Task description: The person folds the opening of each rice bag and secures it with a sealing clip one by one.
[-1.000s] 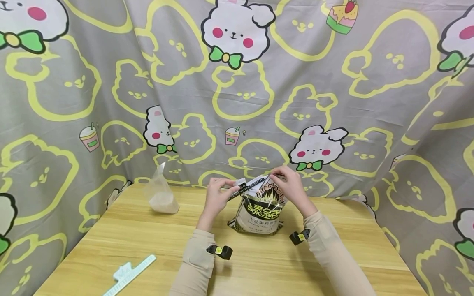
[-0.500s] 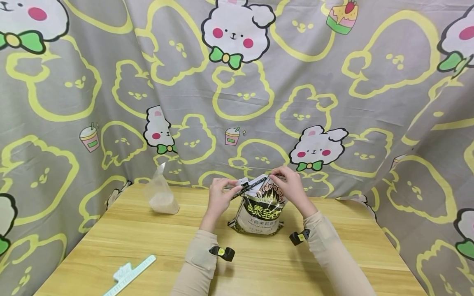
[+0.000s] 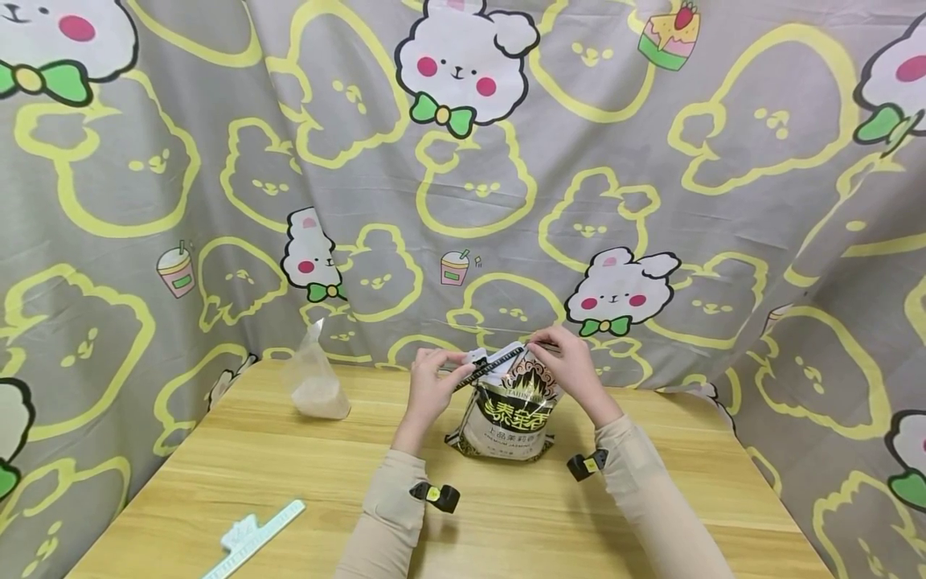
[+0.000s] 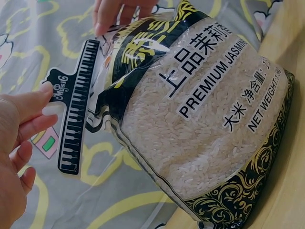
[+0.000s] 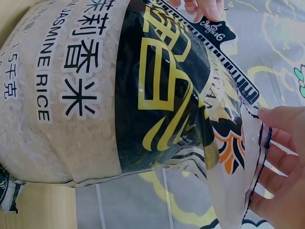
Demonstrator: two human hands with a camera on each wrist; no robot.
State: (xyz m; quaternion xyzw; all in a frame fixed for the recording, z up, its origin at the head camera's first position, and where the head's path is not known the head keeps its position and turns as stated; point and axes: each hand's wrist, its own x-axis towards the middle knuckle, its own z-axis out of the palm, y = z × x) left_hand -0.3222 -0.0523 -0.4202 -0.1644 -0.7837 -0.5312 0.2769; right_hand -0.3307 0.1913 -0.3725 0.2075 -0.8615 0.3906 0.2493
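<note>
A clear plastic bag of jasmine rice (image 3: 506, 430) with black and gold print stands upright on the table. My left hand (image 3: 427, 394) pinches the black handle of a piano-key bag clip (image 4: 78, 105) between thumb and fingers. The clip's long bar slants across the bag's top, overlapping it in the head view. On the other side, my right hand (image 3: 570, 366) pinches the bag's upper corner, thumb at the dark top edge (image 5: 259, 157). Beside that thumb lies the far end of the clip (image 5: 238, 78) in the right wrist view.
Back left on the wooden table (image 3: 579, 523) stands a small translucent bag (image 3: 318, 394) with whitish contents low in it. A pale blue bag clip (image 3: 264, 535) lies at the front left. A patterned grey curtain (image 3: 376, 185) hangs behind the table and along both sides.
My left hand has shifted slightly to the right with the piano-key clip, bringing its bar further along the bag's top. The right hand keeps its pinch in nearly the same place.
</note>
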